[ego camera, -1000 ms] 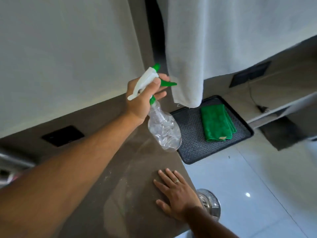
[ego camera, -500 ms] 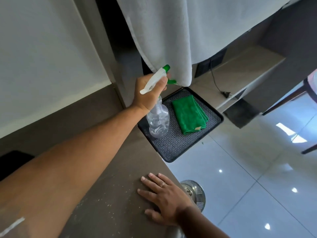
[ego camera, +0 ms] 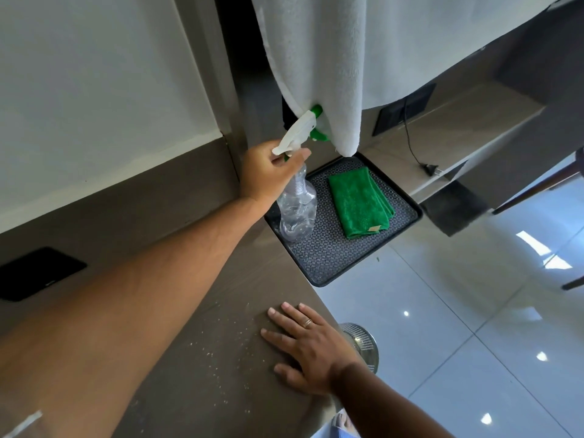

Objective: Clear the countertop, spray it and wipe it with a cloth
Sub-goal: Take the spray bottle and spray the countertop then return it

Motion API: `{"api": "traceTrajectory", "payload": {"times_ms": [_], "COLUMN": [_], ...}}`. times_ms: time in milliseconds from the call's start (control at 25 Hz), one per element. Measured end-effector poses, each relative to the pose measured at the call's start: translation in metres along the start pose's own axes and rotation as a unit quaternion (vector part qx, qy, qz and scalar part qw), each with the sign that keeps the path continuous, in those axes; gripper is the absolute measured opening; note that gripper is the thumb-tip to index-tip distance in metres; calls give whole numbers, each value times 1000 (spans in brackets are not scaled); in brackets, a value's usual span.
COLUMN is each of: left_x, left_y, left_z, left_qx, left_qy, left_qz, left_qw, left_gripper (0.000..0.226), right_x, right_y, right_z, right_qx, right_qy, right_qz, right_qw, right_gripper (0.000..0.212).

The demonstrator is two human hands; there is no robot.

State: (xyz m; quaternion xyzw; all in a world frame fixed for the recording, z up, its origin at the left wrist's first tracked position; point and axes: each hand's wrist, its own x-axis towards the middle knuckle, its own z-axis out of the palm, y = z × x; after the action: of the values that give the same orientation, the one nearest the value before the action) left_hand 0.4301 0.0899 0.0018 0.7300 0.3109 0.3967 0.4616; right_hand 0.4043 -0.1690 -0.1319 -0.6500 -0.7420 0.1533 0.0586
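Spray bottle [ego camera: 297, 210] pinched at neck by left hand [ego camera: 268, 175], base on tray [ego camera: 328, 260]. Right hand [ego camera: 313, 349] flat on surface [ego camera: 202, 311], fingers straight. Risk: nozzle snagged by hanging towel [ego camera: 316, 67], bottle tipped.

Both forearms are bare, with no sleeves showing anywhere along them. One arm runs from the lower left of the frame up toward the centre, the other enters from the bottom right. The right hand [ego camera: 311, 349] wears a thin, pale metallic ring [ego camera: 307, 323] on one finger. The left hand [ego camera: 268, 173] carries no jewellery.
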Motion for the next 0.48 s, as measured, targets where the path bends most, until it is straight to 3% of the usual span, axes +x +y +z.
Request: {"api": "traceTrajectory", "payload": {"times_ms": [120, 200, 280, 360, 480], "left_x": [-19, -41, -68, -87, -97], "left_y": [-12, -33, -62, -89, -116], "left_z": [-26, -48, -70, -82, -81], "left_qx": [-11, 85, 248, 396, 502], "left_qy": [-23, -54, -106, -144, -149], "left_qz": [-40, -79, -142, -187, -176], "left_qw": [999, 992, 952, 888, 834], "left_gripper": [40, 48, 61, 77, 88], "right_x": [0, 0, -1, -2, 3], "right_y": [1, 1, -1, 5, 48], "right_z": [-2, -3, -3, -3, -21], "right_qx": [-2, 4, 3, -4, -7], "right_qy": [-5, -10, -9, 11, 74], "right_qz": [-6, -7, -9, 4, 113], "right_qw": [1000, 1000, 1000, 1000, 991], "right_gripper": [64, 62, 60, 59, 60]}}
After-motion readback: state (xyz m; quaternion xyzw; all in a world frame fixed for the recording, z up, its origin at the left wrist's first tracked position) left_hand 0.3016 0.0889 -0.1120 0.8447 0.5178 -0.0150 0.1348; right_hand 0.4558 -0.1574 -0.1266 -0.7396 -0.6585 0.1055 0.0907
